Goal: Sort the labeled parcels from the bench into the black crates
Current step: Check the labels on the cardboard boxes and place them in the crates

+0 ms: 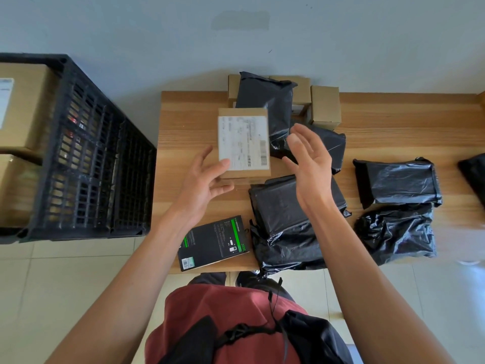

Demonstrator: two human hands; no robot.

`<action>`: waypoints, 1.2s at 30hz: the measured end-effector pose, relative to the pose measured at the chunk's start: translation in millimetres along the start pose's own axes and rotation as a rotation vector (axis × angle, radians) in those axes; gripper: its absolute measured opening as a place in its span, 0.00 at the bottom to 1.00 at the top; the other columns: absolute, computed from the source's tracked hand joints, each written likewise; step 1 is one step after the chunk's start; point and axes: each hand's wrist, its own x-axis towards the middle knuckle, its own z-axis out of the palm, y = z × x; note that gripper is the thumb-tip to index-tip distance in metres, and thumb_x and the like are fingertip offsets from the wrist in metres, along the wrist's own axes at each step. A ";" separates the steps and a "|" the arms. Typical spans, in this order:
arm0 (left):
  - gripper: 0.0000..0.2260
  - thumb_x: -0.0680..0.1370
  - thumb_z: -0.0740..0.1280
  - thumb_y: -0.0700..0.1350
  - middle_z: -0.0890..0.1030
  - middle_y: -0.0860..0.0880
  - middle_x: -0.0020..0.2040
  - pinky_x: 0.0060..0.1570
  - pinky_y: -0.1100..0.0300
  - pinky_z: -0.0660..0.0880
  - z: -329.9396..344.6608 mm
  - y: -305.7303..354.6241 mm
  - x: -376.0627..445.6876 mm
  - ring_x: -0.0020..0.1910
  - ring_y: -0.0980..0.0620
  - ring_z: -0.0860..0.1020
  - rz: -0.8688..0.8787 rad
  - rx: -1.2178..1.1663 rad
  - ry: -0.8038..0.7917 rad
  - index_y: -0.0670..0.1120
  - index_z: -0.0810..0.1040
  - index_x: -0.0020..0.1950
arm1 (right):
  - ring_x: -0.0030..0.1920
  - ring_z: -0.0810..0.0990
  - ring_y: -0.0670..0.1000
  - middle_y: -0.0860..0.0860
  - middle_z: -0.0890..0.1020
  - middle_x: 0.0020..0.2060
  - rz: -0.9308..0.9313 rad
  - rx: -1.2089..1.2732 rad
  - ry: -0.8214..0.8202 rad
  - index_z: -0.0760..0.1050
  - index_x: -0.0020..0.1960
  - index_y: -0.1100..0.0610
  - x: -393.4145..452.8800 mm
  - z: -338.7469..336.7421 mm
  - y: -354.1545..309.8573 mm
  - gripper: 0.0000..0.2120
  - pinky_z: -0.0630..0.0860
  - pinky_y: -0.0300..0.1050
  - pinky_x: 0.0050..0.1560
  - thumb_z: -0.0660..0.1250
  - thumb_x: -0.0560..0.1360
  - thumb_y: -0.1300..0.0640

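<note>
Both hands are open and hold nothing: left hand (pixel 203 179) fingers (pixel 223 164) touch, perhaps, the box (pixel 244 143); right hand (pixel 309 158) beside it. Crate (pixel 86 153) has some boxes; many bags (pixel 294 214) remain on the desk (pixel 189 119).

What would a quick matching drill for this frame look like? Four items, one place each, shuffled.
Items
1. labelled cardboard box
2. black retail box with green stripe
3. black crate
4. small plain cardboard box

Places
A. on the floor left of the bench, cardboard boxes inside
B. near edge of the bench, overhanging it
C. between the open left hand and right hand
D. far edge of the bench, by the wall

Pairs: 1-C, 2-B, 3-A, 4-D
</note>
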 end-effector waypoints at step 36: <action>0.22 0.78 0.76 0.48 0.84 0.55 0.61 0.59 0.61 0.79 54.1 14.7 -39.3 0.60 0.57 0.82 0.468 0.240 0.479 0.47 0.78 0.70 | 0.65 0.81 0.45 0.47 0.84 0.62 -0.178 -0.039 -0.085 0.75 0.69 0.52 -31.3 -4.2 -15.1 0.15 0.79 0.45 0.65 0.67 0.84 0.60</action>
